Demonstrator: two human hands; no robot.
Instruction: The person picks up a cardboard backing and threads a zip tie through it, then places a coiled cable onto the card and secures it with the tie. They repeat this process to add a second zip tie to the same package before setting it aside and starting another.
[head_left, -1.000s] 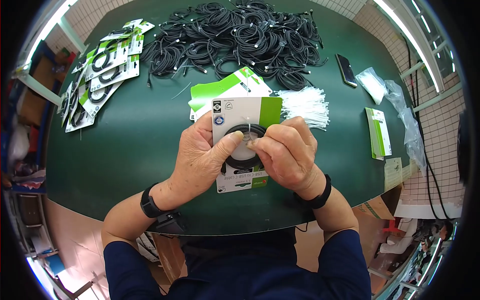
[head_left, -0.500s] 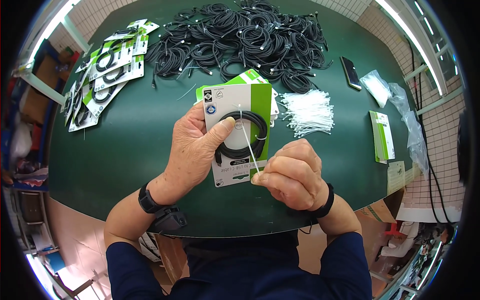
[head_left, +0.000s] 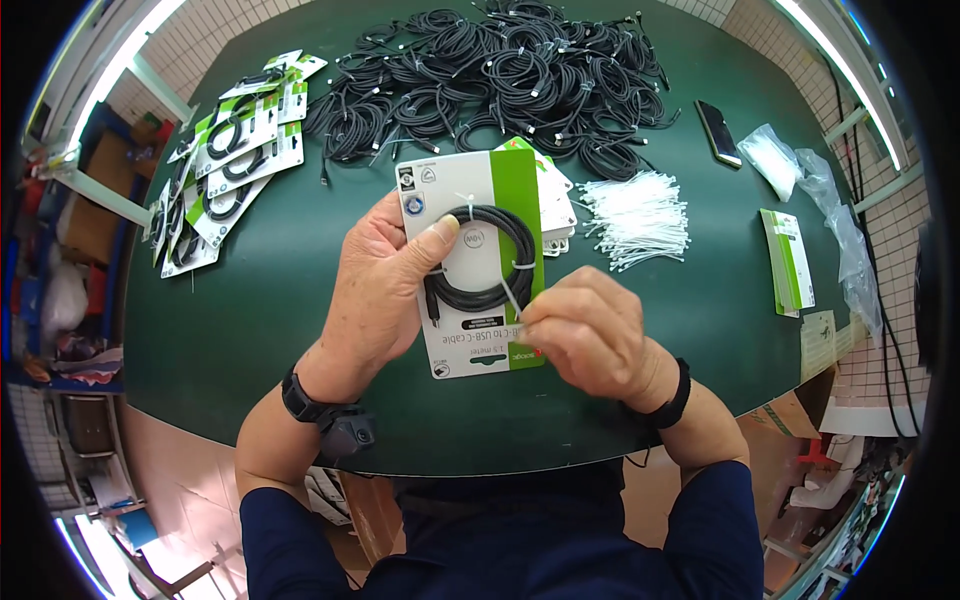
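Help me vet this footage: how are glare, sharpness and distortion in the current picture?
Head view: black corners, green table bowed along its front edge; head view: tube light at upper right glaring white; head view: coiled black cable fairly crisp, right hand perhaps slightly soft.

The card [head_left: 470, 265] is in the left hand [head_left: 385, 265]. On the counter [head_left: 240, 340], packs [head_left: 228, 165] lie ahead and left of that hand, cables [head_left: 520, 80] ahead, ties [head_left: 636, 220] past the right hand [head_left: 590, 335], a phone [head_left: 718, 134] farther right.

Wide head view looks down onto the nearby table [head_left: 240, 330]
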